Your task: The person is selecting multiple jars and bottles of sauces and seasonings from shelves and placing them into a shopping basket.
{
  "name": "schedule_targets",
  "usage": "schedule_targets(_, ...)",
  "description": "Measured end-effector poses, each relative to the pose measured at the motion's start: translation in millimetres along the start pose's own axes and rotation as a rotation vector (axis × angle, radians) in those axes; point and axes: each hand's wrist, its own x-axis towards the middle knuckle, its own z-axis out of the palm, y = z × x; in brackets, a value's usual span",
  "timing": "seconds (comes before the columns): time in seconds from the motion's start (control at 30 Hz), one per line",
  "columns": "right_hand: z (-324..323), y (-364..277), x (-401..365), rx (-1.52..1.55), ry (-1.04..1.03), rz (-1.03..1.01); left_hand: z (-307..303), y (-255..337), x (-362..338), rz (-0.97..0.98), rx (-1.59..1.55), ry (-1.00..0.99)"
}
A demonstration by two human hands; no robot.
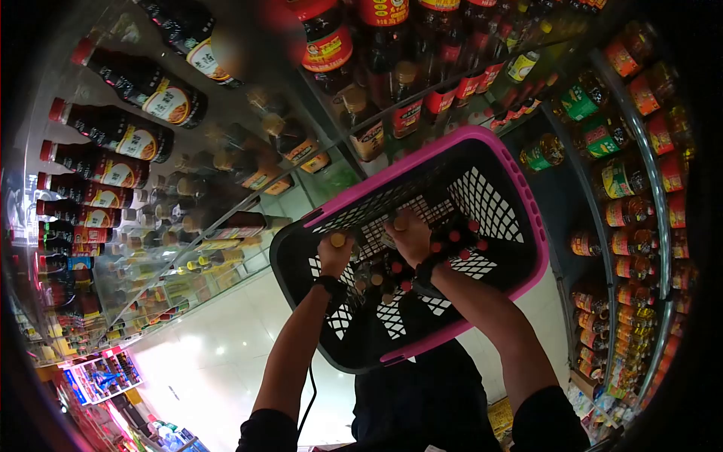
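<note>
Both my hands are over a black shopping basket with a pink rim. My left hand is closed around a bottle with a tan cap, at the basket's left side. Close to the middle, my right hand grips another bottle, also tan-capped. Fingers and the steep angle hide both bottle bodies. Several red-capped bottles stand inside the basket to the right of my right hand. More bottles with tan and red caps are between my wrists.
Dark sauce bottles fill the glass shelves on the left. Red-labelled bottles line the shelf ahead. On the right, curved racks hold oil bottles. Pale floor tiles show below, with a lit display at lower left.
</note>
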Motion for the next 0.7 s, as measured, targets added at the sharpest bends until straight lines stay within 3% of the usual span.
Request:
schedule_targets(0.1,10.5,4.5,2.1,-0.085,0.03,0.075,6.9,-23.5,1.2,-0.068,0.063,-0.072)
schedule_targets(0.17,17.0,11.0,5.0,-0.04,-0.177,0.157,13.4,-39.9,1.6,-0.169,0.077,-0.113)
schedule_targets(0.23,27.6,20.7,6.0,-0.02,-0.201,0.13,20.4,-54.5,1.9,0.042,0.163,-0.021)
schedule_targets(0.27,34.9,27.0,7.5,0.005,-0.221,0.096,22.5,-61.2,3.8,0.042,0.164,-0.024)
schedule_targets(0.43,62.5,49.5,2.5,0.044,-0.189,0.148,33.7,-92.6,2.2,-0.108,0.049,-0.067)
schedule_targets(0.7,86.5,63.7,-4.9,-0.04,-0.114,0.193,28.1,-74.4,2.9,-0.121,-0.02,-0.123)
